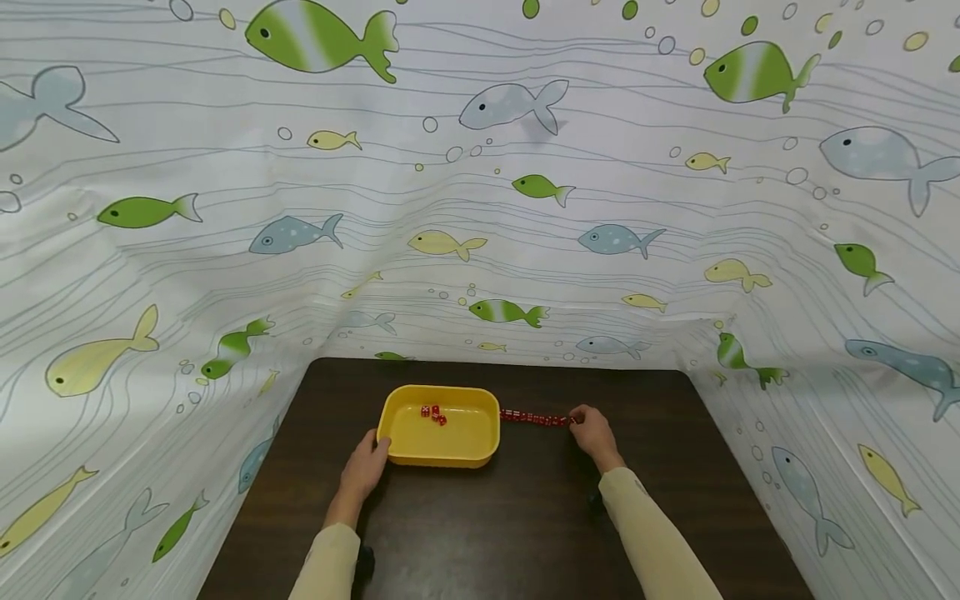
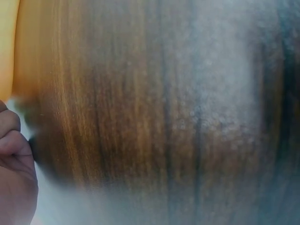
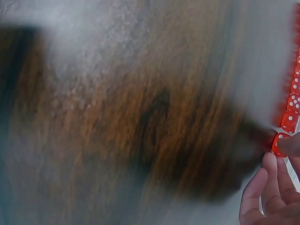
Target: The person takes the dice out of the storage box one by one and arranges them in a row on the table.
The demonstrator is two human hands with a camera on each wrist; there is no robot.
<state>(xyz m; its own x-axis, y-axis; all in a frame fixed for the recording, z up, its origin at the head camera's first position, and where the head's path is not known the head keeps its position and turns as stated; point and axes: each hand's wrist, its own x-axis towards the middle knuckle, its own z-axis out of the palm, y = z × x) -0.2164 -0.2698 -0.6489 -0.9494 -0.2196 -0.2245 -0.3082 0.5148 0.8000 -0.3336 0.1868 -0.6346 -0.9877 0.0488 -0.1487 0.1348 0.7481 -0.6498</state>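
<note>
Gripping the yellow tray with the left hand and pinching a red die in the right hand, best to ease squarely against the row of dice left of that hand, without jarring loose dice beyond the other.

We stretch our left arm forward and slightly rightward, its pale yellow sleeve ending before the bare wrist. Our left grip is a bare hand with fingers bent. Our right arm, sleeved alike, slants forward and leftward to our right grip, well apart from the other, thumb and fingertips pinching; the lower fingers curl loosely in the right wrist view.
</note>
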